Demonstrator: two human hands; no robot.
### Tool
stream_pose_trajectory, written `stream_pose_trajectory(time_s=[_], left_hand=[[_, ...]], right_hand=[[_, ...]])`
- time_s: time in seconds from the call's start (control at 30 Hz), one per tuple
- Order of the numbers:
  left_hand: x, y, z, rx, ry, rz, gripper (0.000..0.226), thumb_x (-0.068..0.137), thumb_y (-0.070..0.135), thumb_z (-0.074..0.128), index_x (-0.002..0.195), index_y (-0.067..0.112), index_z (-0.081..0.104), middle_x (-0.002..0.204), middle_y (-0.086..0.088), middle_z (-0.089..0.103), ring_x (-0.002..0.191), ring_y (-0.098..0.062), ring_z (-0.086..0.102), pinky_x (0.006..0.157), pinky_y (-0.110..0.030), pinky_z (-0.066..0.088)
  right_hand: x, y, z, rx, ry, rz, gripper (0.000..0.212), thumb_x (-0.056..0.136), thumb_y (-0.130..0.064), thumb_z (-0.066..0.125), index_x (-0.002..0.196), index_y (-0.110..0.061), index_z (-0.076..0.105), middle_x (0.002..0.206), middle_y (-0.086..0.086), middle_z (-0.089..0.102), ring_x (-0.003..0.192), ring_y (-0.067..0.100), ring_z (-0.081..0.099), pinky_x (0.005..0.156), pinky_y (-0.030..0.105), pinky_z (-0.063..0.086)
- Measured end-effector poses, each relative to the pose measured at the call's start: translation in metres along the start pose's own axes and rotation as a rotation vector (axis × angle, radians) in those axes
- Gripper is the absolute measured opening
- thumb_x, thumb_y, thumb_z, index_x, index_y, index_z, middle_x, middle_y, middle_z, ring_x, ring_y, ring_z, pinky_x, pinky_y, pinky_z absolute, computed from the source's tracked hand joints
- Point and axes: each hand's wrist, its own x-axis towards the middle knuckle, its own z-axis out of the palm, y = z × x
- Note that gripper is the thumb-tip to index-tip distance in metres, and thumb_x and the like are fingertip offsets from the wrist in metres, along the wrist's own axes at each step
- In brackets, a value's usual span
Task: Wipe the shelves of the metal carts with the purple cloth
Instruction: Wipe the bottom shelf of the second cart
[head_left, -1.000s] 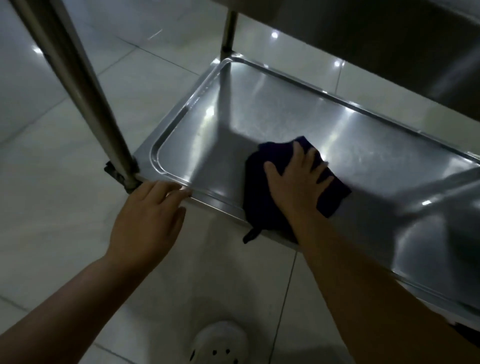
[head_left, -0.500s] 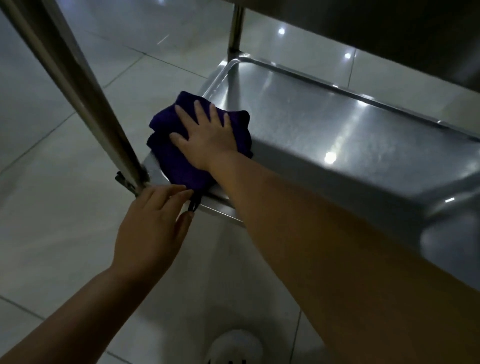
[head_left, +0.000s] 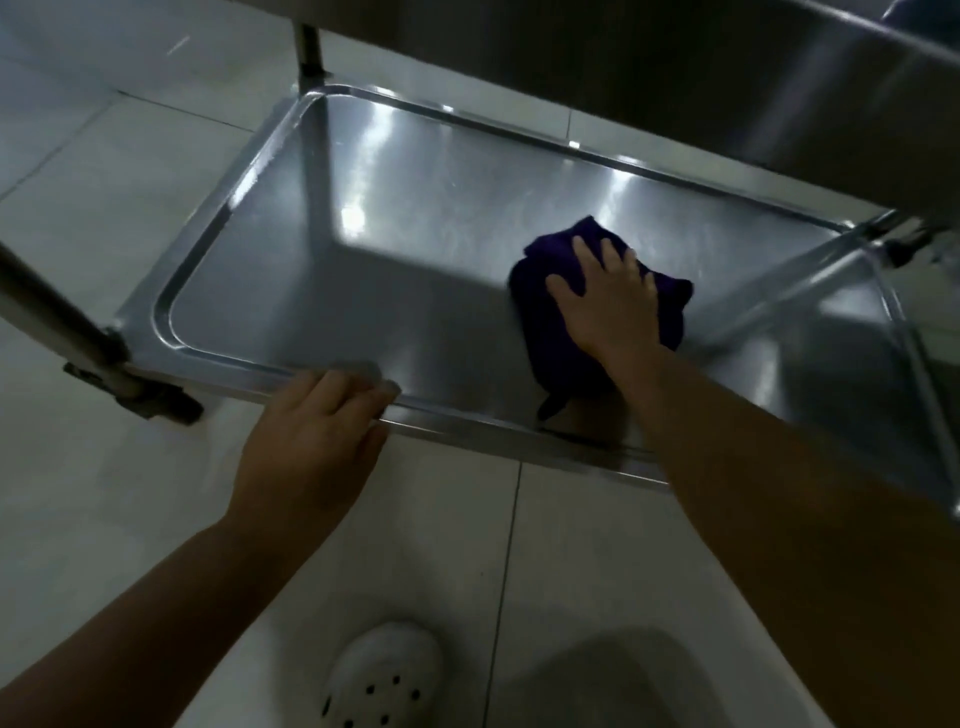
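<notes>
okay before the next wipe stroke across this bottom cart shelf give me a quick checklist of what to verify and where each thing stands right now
1. Purple cloth lies flat on the bottom shelf: ok.
2. Right hand presses the cloth with spread fingers: ok.
3. Left hand rests on the shelf's near rim to steady the cart: ok.
4. Path to the left of the cloth holds no objects: ok.
5. Shelf surface already clean or dry: cannot tell; glare and dim light hide it.
6. Cart wheels locked: cannot tell; the caster by the near-left leg is too dark to read.
</notes>
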Motion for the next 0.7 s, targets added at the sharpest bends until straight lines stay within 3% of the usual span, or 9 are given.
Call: stream_pose_trajectory(time_s=[0.23, 0.33, 0.47, 0.57, 0.7], left_hand=[[-0.003, 0.008, 0.003, 0.088, 0.049, 0.005, 0.02, 0.087, 0.014, 0.056, 0.09, 0.004, 0.073, 0.085, -0.014, 0.066, 0.074, -0.036, 0.058, 0.065, -0.039, 0.039], [-0.011, 0.011, 0.0, 0.121, 0.04, -0.012, 0.023, 0.088, 0.011, 0.053, 0.097, 0.007, 0.074, 0.09, -0.011, 0.068, 0.077, -0.035, 0.062, 0.059, -0.037, 0.047], [-0.022, 0.011, -0.001, 0.103, -0.039, -0.036, 0.038, 0.085, 0.013, 0.044, 0.114, 0.009, 0.069, 0.107, -0.012, 0.069, 0.093, -0.033, 0.065, 0.07, -0.036, 0.053], [-0.024, 0.008, -0.008, 0.054, -0.077, -0.033, 0.044, 0.085, 0.017, 0.037, 0.114, 0.007, 0.068, 0.113, -0.013, 0.067, 0.103, -0.033, 0.064, 0.079, -0.034, 0.049], [-0.03, -0.008, -0.019, 0.014, -0.037, -0.012, 0.032, 0.082, 0.01, 0.047, 0.104, 0.003, 0.069, 0.109, -0.016, 0.065, 0.105, -0.027, 0.054, 0.091, -0.027, 0.036]], right_hand=[[-0.051, 0.118, -0.022, -0.015, -0.023, 0.303, 0.064, 0.099, -0.055, 0.027, 0.155, -0.027, 0.012, 0.162, 0.007, 0.009, 0.148, 0.029, 0.006, 0.119, 0.048, 0.004], [-0.066, 0.121, -0.022, 0.005, -0.046, 0.451, 0.065, 0.099, -0.057, 0.025, 0.155, -0.029, 0.007, 0.162, 0.007, 0.004, 0.148, 0.031, 0.002, 0.118, 0.049, 0.001], [-0.065, 0.076, -0.012, 0.064, -0.049, 0.642, 0.071, 0.097, -0.059, 0.023, 0.155, -0.026, 0.0, 0.162, 0.011, -0.004, 0.146, 0.039, -0.005, 0.115, 0.057, -0.005], [-0.053, 0.016, -0.002, 0.041, -0.061, 0.577, 0.074, 0.096, -0.06, 0.024, 0.155, -0.023, -0.002, 0.161, 0.015, -0.006, 0.145, 0.045, -0.007, 0.113, 0.061, -0.007], [-0.04, -0.081, 0.014, 0.053, -0.047, 0.298, 0.075, 0.096, -0.06, 0.026, 0.155, -0.021, 0.001, 0.16, 0.018, -0.004, 0.144, 0.047, -0.008, 0.112, 0.064, -0.008]])
